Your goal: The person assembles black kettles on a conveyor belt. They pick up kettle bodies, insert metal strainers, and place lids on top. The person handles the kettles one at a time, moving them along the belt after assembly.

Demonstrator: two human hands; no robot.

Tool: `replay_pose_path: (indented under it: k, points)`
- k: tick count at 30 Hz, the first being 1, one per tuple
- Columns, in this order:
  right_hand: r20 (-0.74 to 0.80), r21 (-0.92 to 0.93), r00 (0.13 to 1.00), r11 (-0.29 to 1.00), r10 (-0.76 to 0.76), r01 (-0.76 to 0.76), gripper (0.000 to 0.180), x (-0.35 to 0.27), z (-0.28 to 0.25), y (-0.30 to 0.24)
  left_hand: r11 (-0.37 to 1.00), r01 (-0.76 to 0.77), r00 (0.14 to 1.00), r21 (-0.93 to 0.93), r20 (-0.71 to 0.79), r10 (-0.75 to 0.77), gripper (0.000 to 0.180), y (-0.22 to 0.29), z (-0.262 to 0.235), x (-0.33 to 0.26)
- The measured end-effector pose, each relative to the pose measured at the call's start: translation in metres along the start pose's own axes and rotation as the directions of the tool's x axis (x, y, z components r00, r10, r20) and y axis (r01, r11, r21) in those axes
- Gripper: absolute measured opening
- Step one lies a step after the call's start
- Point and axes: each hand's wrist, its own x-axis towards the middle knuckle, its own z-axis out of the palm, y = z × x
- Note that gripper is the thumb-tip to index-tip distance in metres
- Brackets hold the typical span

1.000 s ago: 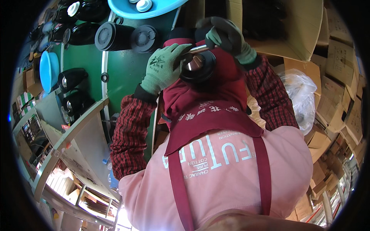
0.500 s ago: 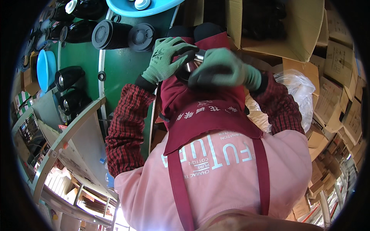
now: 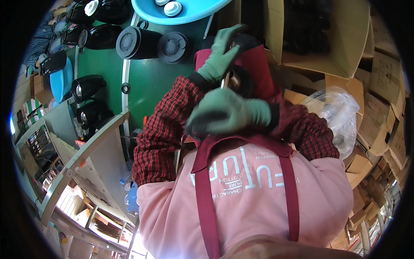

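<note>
My left hand (image 3: 219, 55), in a green glove with a dark palm, curves over a dark round piece with a shiny metal part (image 3: 235, 80) above my lap. Its thumb and fingers bend around the far side, and much of the piece is hidden under them. Closer to my chest, my right hand (image 3: 230, 113) is curled shut and slightly blurred. A narrow metallic edge shows between the two hands; whether my right hand holds it, I cannot make out. Under the piece lies my dark red apron (image 3: 258, 56).
On the green table (image 3: 151, 90) at left stand black cylinders with grey lids (image 3: 172, 46), black jugs (image 3: 88, 86) and a black ring (image 3: 125, 88). A blue basin (image 3: 189, 15) holds white caps. Right: an open carton (image 3: 319, 52), a clear plastic bag (image 3: 338, 112), stacked boxes (image 3: 381, 108).
My right hand has come away from the metal part, back toward my chest and leftward. My left hand has shifted right and turned, fingers pointing farther away. The whole view has shifted slightly.
</note>
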Motion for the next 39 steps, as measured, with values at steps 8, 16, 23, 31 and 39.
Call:
replay_pose_path:
  k: [8,16,23,31,39]
  points:
    - [0.154,-0.548,0.930,0.812,0.333,-0.200,0.051,0.116,-0.128,0.092,0.817,0.382,0.921,0.432,-0.250,-0.299,0.038,0.045,-0.013,-0.022]
    - [0.573,-0.815,0.691,0.217,0.441,0.537,0.058,0.163,-0.110,0.183,0.757,0.146,0.975,0.637,0.038,-0.220,0.040,0.099,-0.021,-0.033]
    - [0.513,-0.854,0.858,-0.106,-0.005,0.510,0.018,0.134,-0.117,0.181,0.406,0.015,0.947,0.914,0.118,-0.300,0.053,0.120,0.005,-0.038]
    - [-0.033,0.055,0.950,0.949,0.312,-0.310,0.046,0.047,-0.167,0.110,0.352,0.047,0.919,0.935,0.098,-0.382,0.051,0.125,0.018,-0.028]
    - [0.056,0.995,0.993,0.074,0.099,-0.063,0.051,0.029,-0.102,0.207,0.193,-0.023,0.970,0.981,0.069,-0.235,0.054,0.114,0.033,-0.060]
